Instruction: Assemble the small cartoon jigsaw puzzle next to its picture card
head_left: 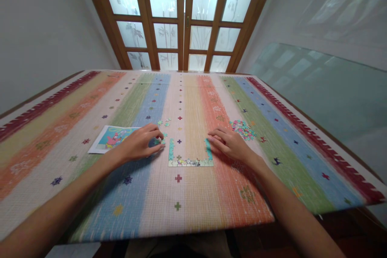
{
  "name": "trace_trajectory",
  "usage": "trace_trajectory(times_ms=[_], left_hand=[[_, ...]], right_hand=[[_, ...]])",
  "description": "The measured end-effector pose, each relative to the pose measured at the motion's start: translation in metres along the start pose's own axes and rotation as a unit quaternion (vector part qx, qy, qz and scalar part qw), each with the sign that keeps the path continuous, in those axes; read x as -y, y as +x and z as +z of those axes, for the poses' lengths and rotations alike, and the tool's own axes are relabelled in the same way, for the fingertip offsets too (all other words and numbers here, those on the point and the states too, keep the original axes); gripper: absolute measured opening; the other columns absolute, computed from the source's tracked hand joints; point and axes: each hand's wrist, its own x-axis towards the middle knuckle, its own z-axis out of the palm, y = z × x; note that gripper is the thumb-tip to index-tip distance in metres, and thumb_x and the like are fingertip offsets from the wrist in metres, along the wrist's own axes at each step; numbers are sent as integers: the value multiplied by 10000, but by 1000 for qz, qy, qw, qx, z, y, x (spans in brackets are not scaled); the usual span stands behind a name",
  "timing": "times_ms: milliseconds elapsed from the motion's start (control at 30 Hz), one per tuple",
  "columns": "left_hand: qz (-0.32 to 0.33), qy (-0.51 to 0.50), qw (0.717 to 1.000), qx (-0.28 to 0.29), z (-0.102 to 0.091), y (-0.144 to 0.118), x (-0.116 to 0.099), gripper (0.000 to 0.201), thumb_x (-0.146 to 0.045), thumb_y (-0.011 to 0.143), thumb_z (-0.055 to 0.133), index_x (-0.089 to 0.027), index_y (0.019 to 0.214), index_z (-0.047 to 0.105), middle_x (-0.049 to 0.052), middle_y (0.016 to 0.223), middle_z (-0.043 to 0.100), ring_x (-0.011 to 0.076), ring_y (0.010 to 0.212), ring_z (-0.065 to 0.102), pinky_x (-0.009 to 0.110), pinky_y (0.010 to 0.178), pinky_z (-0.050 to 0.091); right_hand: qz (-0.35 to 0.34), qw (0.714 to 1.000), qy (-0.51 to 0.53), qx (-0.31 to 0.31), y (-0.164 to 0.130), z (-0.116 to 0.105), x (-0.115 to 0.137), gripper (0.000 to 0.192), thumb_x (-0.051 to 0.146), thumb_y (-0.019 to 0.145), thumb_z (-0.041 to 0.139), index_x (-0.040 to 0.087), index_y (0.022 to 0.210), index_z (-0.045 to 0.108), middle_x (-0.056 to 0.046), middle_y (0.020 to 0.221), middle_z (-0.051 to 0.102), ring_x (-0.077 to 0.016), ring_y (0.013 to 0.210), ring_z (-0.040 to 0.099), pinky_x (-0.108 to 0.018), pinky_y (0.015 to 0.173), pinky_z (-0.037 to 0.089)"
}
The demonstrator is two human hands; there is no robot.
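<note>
Left hand [144, 142] curls beside loose pieces [167, 124], right hand [231, 143] at puzzle border [189, 163]; grasps cannot be told. Pieces, probably light and stiff, suit edge pinching.

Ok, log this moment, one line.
left hand near loose pieces; right hand at right side of puzzle border; border: far side open; piece pile farther right

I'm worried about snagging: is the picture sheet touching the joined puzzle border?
Apart. The head view shows striped cloth along the left side of the puzzle border; the picture sheet lies farther left, beyond the left hand.
</note>
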Motion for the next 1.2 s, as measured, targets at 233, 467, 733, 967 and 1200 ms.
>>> trace_trajectory(times_ms=[233,467,733,967,1200], left_hand=[[-14,-4,1000,14,2,-5,-2,242,-393,965,535,-202,1028,669,74,1014,628,229,946,607,364,860,483],[-19,-8,999,30,4,-6,-4,269,-425,968,531,-200,1001,676,78,1009,636,236,936,608,373,856,486],[-42,-38,996,64,-18,-13,1,360,-471,984,485,-189,1019,706,84,1013,651,223,928,628,353,867,484],[-70,-14,991,111,-33,-27,11,302,-442,927,549,-195,940,721,70,966,680,223,896,648,327,838,473],[-70,-23,990,124,-24,-35,7,264,-450,884,607,-199,887,690,51,923,675,206,833,638,318,816,482]], right_hand=[[4,1000,0,1,0,0,1,267,316,1049,466,216,1044,713,-106,1035,733,-227,892,689,-362,783,529],[2,1000,-5,7,0,0,0,257,300,1045,470,235,1048,719,-102,1050,734,-230,895,688,-370,781,531],[5,1000,-7,10,0,-1,1,251,297,1040,484,237,1055,727,-105,1047,732,-237,904,690,-375,793,536],[3,1000,0,2,0,1,0,262,309,1048,470,226,1038,718,-111,1031,731,-240,894,694,-387,799,542],[1,1000,-6,3,0,1,0,283,321,1048,461,223,1032,726,-114,1018,735,-242,878,692,-390,785,539]])
